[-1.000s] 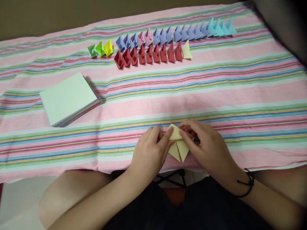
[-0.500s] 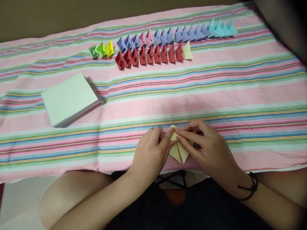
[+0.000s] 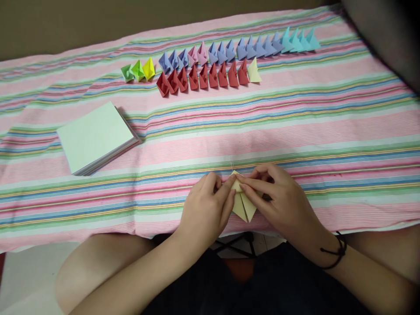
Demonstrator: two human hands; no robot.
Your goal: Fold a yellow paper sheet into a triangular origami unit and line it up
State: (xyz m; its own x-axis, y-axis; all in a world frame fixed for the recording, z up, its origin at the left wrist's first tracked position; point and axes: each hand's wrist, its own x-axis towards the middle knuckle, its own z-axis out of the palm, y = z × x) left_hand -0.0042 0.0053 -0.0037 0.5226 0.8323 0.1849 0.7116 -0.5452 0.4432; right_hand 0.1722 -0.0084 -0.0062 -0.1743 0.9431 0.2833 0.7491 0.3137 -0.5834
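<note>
A pale yellow sheet of origami paper (image 3: 242, 208), folded into a diamond with a slit down its lower half, lies on the cloth near the front edge. My left hand (image 3: 208, 203) presses on its left side, with the index finger at the upper corner and the thumb just below. From the right, my right hand (image 3: 282, 197) has its index fingertip by the same top corner and its thumb on the middle of the paper. The other fingers of both hands are curled, and the paper's right corner is partly hidden under the right hand.
Striped cloth (image 3: 170, 153) covers the table. A stack of pale green paper (image 3: 95, 138) lies at the left. Behind stand rows of small folded paper pieces: red ones (image 3: 203, 78), purple ones (image 3: 259, 47), turquoise ones (image 3: 298, 41), a pale yellow one (image 3: 253, 71) and a yellow one (image 3: 148, 68).
My left thumb has drawn closer to its index finger along the paper's left side. Otherwise both hands keep nearly the same hold, and the view has shifted slightly.
</note>
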